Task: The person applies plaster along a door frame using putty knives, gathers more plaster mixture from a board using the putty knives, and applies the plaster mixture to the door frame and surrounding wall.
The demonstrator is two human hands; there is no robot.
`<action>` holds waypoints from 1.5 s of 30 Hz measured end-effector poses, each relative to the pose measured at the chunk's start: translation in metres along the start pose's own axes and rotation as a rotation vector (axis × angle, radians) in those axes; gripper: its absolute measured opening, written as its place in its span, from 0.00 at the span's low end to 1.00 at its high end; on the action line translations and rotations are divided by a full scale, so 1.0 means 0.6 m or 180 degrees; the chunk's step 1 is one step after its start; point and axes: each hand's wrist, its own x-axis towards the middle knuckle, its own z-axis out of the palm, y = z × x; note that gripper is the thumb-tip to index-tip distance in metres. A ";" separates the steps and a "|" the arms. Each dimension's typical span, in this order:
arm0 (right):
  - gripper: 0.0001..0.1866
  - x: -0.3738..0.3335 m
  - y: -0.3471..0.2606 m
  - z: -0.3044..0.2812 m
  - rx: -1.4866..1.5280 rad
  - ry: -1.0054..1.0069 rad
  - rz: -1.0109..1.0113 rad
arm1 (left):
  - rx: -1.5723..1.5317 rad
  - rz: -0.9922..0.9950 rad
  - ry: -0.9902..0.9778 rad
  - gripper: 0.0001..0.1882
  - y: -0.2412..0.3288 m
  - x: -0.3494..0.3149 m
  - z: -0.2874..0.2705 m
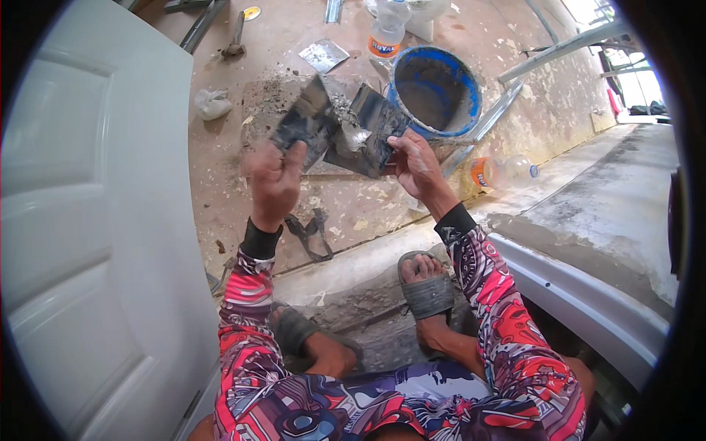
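In my closed left hand (276, 180) is a dark, mortar-stained trowel (305, 121), its handle hidden by my fingers and its flat blade tilted up. My right hand (419, 165) pinches the edge of a dark flat plate (382, 121), thumb on top. The blade and the plate lean toward each other, with grey mortar (342, 110) on their facing sides. A pale wet lump (355, 138) sits low between them. Just beyond my right hand stands a blue bucket (474, 81), coated inside with grey mortar.
A white panelled door (110, 184) fills the left side. On the stained floor lie a hammer (235, 40), a crumpled white bag (213, 104), a metal sheet (323, 54) and a plastic bottle (504, 173). Another bottle (387, 33) stands behind the bucket. A metal rail (581, 294) runs at right.
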 end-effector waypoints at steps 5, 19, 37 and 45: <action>0.04 -0.001 -0.008 0.013 -0.0074 -0.0016 0.0004 | 0.0739 0.0267 -0.0852 0.14 0.000 -0.028 0.008; 0.10 0.002 -0.075 0.025 -0.0126 -0.0032 -0.0135 | 0.0809 -0.1297 -0.0835 0.05 -0.130 -0.073 -0.026; 0.13 0.003 0.007 0.052 -0.0315 -0.0483 0.0172 | -0.5077 -0.3277 -0.1010 0.20 -0.113 -0.031 0.051; 0.13 -0.029 -0.030 0.051 -0.0321 -0.0573 0.0294 | -0.1763 -0.2988 0.0524 0.12 -0.189 -0.014 0.054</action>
